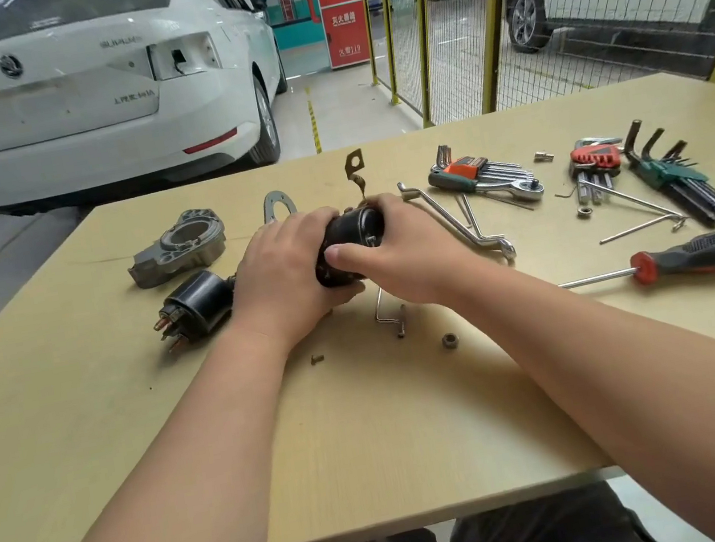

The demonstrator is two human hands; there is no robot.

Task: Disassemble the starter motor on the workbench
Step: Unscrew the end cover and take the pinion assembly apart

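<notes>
The black cylindrical starter motor body [352, 236] lies on the workbench [372, 432] between my two hands. My left hand [285, 272] grips its near left side, fingers curled over the top. My right hand [399, 250] grips the right end, thumb across the housing. A braided lead with a brass terminal tab [354, 170] sticks up behind the motor. The black solenoid [194, 303] with copper studs lies to the left, and the grey aluminium nose housing [181, 247] sits behind it. A grey gasket plate [277, 204] lies beyond my left hand.
Right of the motor lie an offset wrench [455, 218], hex key sets [485, 173] [678, 177], a red key holder [595, 160] and a red-black screwdriver [699, 254]. A bent hex key [388, 312], a screw [317, 360] and a nut [449, 340] lie near my wrists.
</notes>
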